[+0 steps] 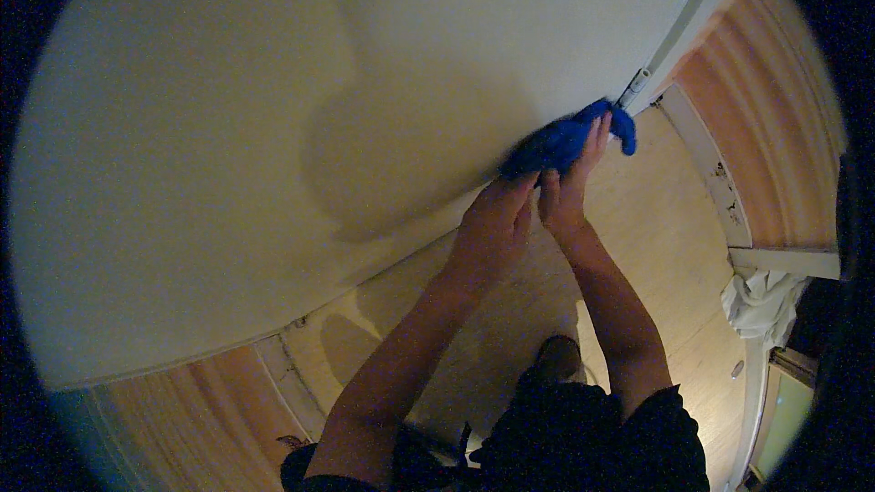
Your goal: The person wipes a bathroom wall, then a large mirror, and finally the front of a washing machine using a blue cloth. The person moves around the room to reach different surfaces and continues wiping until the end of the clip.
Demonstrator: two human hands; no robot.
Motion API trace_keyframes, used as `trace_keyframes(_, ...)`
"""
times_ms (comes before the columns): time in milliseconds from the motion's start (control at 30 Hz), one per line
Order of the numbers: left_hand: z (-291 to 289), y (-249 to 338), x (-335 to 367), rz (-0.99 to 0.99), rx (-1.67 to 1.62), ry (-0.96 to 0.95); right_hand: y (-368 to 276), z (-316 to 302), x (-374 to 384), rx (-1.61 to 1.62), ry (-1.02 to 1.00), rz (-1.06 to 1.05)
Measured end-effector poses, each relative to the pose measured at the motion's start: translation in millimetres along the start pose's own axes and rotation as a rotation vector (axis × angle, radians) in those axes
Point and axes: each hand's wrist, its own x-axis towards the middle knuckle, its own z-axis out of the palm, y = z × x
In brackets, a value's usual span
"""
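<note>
A bunched blue cloth (551, 148) is pressed against the lower edge of a large pale door (273, 82), close to the hinge side. My right hand (572, 187) lies along the cloth, fingers stretched over its right part and thumb at its near side. Beside it, my left hand (497, 219) grips the cloth's left end; some of its fingertips are hidden. A metal hinge (641, 82) sits just beyond the cloth's far end.
Worn white baseboard (720, 182) runs below an orange striped wall (752, 100) on the right. Crumpled white material (764, 305) lies at the right. My dark shoe (556, 357) stands on the pale floor (652, 191). Another striped wall (196, 410) is at lower left.
</note>
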Motion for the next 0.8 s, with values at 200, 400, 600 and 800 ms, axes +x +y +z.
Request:
trace_keyframes(200,24.9,-2.2,14.5,-0.015,-0.03,-0.036,43.8,4.0,-1.7,-0.039,0.06,-0.067)
trace_keyframes(400,71.6,-35.2,12.4,-0.103,-0.043,-0.072,92.9,10.6,-34.5,-0.067,0.012,0.139)
trace_keyframes(600,82.6,-32.1,18.4,-0.331,-0.048,-0.189,85.5,22.9,-73.9,0.224,-0.061,0.522)
trace_keyframes(800,99.9,-23.0,25.9,-0.137,-0.064,-0.189,95.5,32.2,-96.9,-0.068,0.093,0.438)
